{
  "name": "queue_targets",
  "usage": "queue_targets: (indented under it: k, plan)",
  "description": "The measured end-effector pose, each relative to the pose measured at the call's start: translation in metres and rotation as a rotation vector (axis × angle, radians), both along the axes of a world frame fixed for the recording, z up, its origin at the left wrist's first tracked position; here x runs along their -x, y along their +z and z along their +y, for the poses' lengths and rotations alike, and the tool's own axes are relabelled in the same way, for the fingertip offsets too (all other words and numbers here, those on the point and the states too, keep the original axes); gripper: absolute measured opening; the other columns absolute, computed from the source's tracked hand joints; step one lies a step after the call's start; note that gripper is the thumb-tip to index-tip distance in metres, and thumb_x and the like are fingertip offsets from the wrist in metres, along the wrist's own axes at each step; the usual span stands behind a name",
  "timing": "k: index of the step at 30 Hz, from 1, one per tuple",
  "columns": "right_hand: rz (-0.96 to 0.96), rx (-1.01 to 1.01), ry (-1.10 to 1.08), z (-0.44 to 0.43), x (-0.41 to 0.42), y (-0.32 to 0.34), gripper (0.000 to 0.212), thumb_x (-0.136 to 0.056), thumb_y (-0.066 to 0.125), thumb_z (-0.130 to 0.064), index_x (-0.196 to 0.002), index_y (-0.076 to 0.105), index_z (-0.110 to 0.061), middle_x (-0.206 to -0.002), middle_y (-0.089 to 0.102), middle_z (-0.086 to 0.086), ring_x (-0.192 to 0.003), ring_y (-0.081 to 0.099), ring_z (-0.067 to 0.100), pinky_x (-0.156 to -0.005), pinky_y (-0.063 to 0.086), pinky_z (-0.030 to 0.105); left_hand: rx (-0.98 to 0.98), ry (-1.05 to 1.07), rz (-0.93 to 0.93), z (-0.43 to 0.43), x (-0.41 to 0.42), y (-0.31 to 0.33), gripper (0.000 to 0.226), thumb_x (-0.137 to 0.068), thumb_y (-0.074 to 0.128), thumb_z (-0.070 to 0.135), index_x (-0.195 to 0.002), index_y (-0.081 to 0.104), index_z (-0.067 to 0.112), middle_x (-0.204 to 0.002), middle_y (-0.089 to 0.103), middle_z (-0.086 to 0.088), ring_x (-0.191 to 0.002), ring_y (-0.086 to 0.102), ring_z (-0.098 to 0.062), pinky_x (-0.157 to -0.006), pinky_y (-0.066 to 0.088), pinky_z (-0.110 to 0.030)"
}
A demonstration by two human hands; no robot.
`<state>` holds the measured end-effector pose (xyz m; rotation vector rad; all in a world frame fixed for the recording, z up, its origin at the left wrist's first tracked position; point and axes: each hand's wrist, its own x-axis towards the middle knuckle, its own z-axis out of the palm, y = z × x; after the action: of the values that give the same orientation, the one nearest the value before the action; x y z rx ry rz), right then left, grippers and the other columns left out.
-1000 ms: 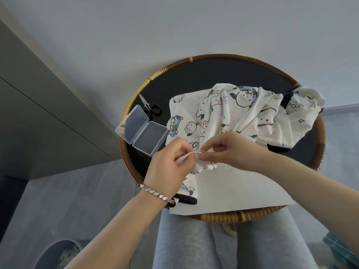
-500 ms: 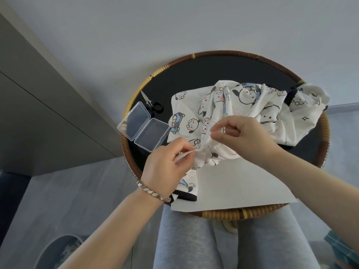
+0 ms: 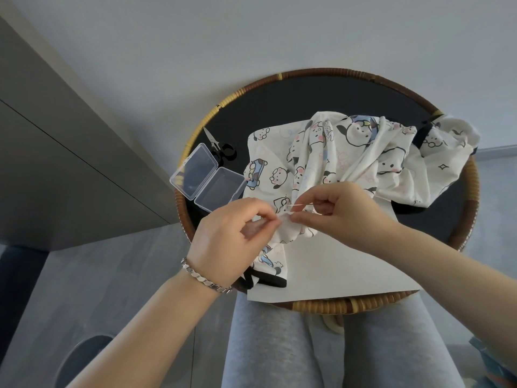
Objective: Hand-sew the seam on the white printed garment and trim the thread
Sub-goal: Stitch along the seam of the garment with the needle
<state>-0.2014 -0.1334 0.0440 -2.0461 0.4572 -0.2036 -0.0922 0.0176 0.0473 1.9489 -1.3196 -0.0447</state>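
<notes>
Grey cloth covers two legs (image 3: 279, 348) at the bottom centre of the frame, tucked under the near woven rim of one round, black-topped desk (image 3: 321, 306). Two bare forearms reach in from the lower corners and meet at mid-frame. The left hand (image 3: 232, 236), with one silver bracelet (image 3: 205, 280) on its wrist, is curled, its fingers (image 3: 263, 212) pinching a small fold of the one white printed garment (image 3: 349, 152). The right hand (image 3: 335, 211) sits just beside it, knuckles up, its fingers (image 3: 316, 204) pinching one needle (image 3: 298, 204) that points left – tip at the fold. One white sheet (image 3: 335, 273) lies under the garment's near edge. The garment spreads rumpled toward the upper right. Left of it lies one clear box (image 3: 208, 177), open flat, and beyond that one pair of scissors (image 3: 221, 147).
</notes>
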Motion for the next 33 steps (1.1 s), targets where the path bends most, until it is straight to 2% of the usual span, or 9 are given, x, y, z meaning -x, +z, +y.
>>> queue_targets:
  k: [4, 7, 14, 17, 21, 24, 26, 29, 33]
  plan:
    - [0.002, 0.012, 0.000, 0.000, -0.001, 0.002, 0.021, -0.079, 0.069, -0.025, -0.066, 0.058, -0.037, -0.041, 0.036, -0.011, -0.046, 0.033, 0.008, -0.047, 0.028, 0.014, -0.061, 0.085, 0.070, -0.002, 0.002, 0.006, 0.012, -0.073, 0.069, 0.018, -0.067, 0.059, 0.021, -0.056, 0.051, 0.020, -0.059, 0.051, -0.006, -0.056, 0.038, -0.004]
    - [0.009, 0.020, 0.022, 0.001, -0.001, 0.001, 0.020, -0.080, 0.068, -0.025, -0.068, 0.059, -0.037, -0.041, 0.037, -0.012, -0.046, 0.033, 0.007, -0.047, 0.028, 0.014, -0.167, 0.138, 0.249, -0.004, 0.004, 0.010, 0.031, -0.074, 0.069, 0.007, -0.068, 0.051, 0.032, -0.063, 0.056, 0.014, -0.063, 0.053, -0.004, -0.059, 0.040, -0.005]
    - [-0.014, 0.062, 0.033, 0.002, -0.001, 0.001, 0.024, -0.079, 0.069, -0.025, -0.065, 0.057, -0.041, -0.043, 0.039, -0.013, -0.046, 0.035, 0.007, -0.047, 0.028, 0.013, -0.310, 0.149, 0.331, -0.009, 0.006, 0.014, 0.020, -0.081, 0.059, 0.009, -0.073, 0.058, 0.028, -0.063, 0.050, 0.010, -0.053, 0.047, 0.003, -0.050, 0.037, -0.006]
    - [-0.019, 0.072, 0.031, 0.001, 0.000, 0.002, 0.023, -0.079, 0.069, -0.024, -0.066, 0.057, -0.040, -0.044, 0.041, -0.015, -0.047, 0.036, 0.006, -0.048, 0.030, 0.012, -0.284, 0.141, 0.343, -0.007, 0.006, 0.014, 0.006, -0.081, 0.064, 0.018, -0.077, 0.064, 0.022, -0.068, 0.054, 0.011, -0.059, 0.050, 0.008, -0.054, 0.035, -0.003]
    - [-0.037, 0.099, 0.030, 0.001, 0.002, 0.001, 0.025, -0.078, 0.070, -0.023, -0.066, 0.057, -0.040, -0.045, 0.041, -0.013, -0.047, 0.036, 0.007, -0.048, 0.029, 0.013, -0.232, 0.132, 0.299, -0.006, 0.005, 0.014, 0.004, -0.079, 0.067, 0.019, -0.078, 0.070, 0.018, -0.069, 0.059, 0.016, -0.068, 0.053, 0.012, -0.060, 0.037, -0.001]
    - [-0.023, 0.065, 0.058, 0.001, 0.004, 0.000, 0.015, -0.079, 0.068, -0.025, -0.069, 0.061, -0.034, -0.046, 0.036, -0.010, -0.047, 0.032, 0.008, -0.047, 0.027, 0.013, -0.180, 0.127, 0.265, -0.005, 0.007, 0.014, 0.005, -0.080, 0.067, 0.016, -0.080, 0.072, 0.016, -0.071, 0.062, 0.021, -0.074, 0.056, 0.013, -0.065, 0.038, 0.000]
    - [-0.029, 0.011, 0.076, 0.000, 0.006, 0.002, 0.007, -0.082, 0.063, -0.025, -0.076, 0.061, -0.027, -0.048, 0.030, -0.009, -0.049, 0.030, 0.008, -0.048, 0.028, 0.013, -0.138, 0.121, 0.253, -0.004, 0.008, 0.014, 0.005, -0.080, 0.067, 0.013, -0.081, 0.071, 0.013, -0.071, 0.062, 0.021, -0.075, 0.057, 0.012, -0.066, 0.039, 0.000]
    - [-0.029, -0.068, 0.075, -0.003, 0.007, 0.004, 0.011, -0.091, 0.050, -0.019, -0.081, 0.054, -0.023, -0.052, 0.032, -0.008, -0.049, 0.032, 0.006, -0.048, 0.032, 0.011, -0.093, 0.134, 0.226, -0.003, 0.008, 0.013, 0.005, -0.080, 0.067, 0.012, -0.082, 0.071, 0.013, -0.073, 0.063, 0.019, -0.078, 0.059, 0.009, -0.068, 0.041, -0.001]
    - [0.003, -0.007, 0.097, -0.005, 0.006, 0.007, 0.012, -0.093, 0.047, -0.019, -0.083, 0.052, -0.024, -0.058, 0.039, 0.001, -0.049, 0.033, 0.007, -0.048, 0.031, 0.015, -0.066, 0.141, 0.201, -0.001, 0.008, 0.011, 0.005, -0.081, 0.067, 0.012, -0.084, 0.070, 0.014, -0.076, 0.063, 0.020, -0.084, 0.060, 0.002, -0.071, 0.043, -0.002]
